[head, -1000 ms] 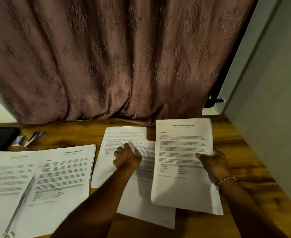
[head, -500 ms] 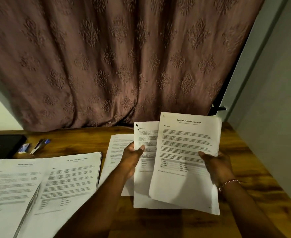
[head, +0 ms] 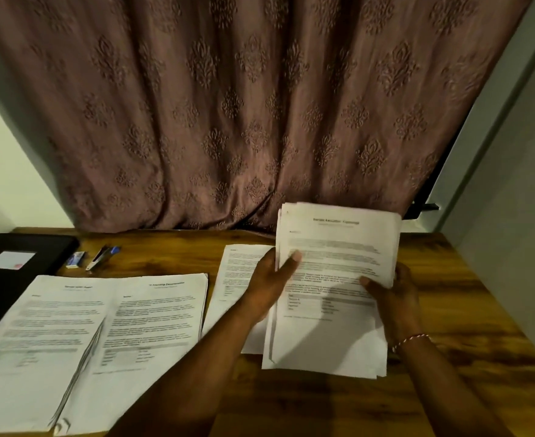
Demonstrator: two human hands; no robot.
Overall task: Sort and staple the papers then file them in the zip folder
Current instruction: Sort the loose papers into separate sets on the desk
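I hold a small stack of printed sheets point(head: 335, 247) raised above the wooden table point(head: 468, 298). My left hand point(head: 271, 279) grips its left edge, thumb on the front page. My right hand point(head: 392, 288) grips the right edge. One loose printed sheet point(head: 238, 266) lies flat on the table under my left hand. Two other paper stacks point(head: 51, 323) point(head: 155, 316) lie side by side at the left. A stapler point(head: 100, 257) and a small staple box point(head: 75, 259) sit near the back. The black zip folder point(head: 23, 250) lies at the far left.
A patterned brown curtain point(head: 244, 105) hangs behind the table. A grey wall point(head: 512, 184) runs close along the right side. Bare wood shows at the table's front right point(head: 323, 405).
My left hand lifted a sheet off the table and brought it right, behind the page in my right hand. Both hands now hold them as one stack.
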